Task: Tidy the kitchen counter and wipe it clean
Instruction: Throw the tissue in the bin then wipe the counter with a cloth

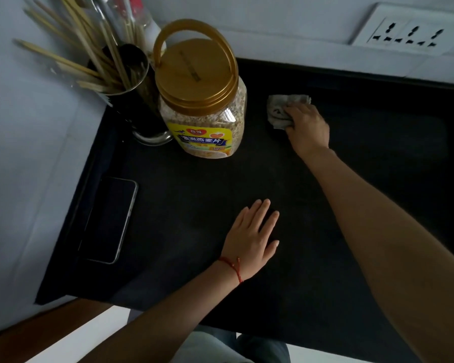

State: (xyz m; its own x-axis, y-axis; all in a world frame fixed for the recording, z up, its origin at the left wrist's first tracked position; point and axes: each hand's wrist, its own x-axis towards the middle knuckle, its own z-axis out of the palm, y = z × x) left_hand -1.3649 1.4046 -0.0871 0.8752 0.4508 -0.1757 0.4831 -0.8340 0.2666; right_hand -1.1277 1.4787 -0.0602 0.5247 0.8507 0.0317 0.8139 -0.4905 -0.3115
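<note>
Black stone makes up the counter [194, 184], which fills most of the view and meets pale walls on the left and at the back. Nearest the camera, the left hand [250, 238] lies flat on the bare counter with its fingers straight and slightly spread, holding nothing; a thin red string bracelet [232, 268] circles that wrist. To the left of this hand, close beside the left wall, a dark phone [106, 221] lies face up, well apart from the fingers. Farther back, the right arm reaches across the counter, and the right hand [308, 125] presses down on a crumpled grey cloth [281, 110], its fingers curled over the near edge of the cloth, which rests on the counter near the back wall. Left of the cloth, apart from it, stands a clear plastic jar of oats [203, 106] with a gold screw lid, a raised gold handle and a yellow label. Just beside the jar, in the back left corner, a dark holder [139, 111] carries a bundle of wooden chopsticks [84, 48] that fan outward. A white socket plate [409, 30] sits on the back wall at the far right.
</note>
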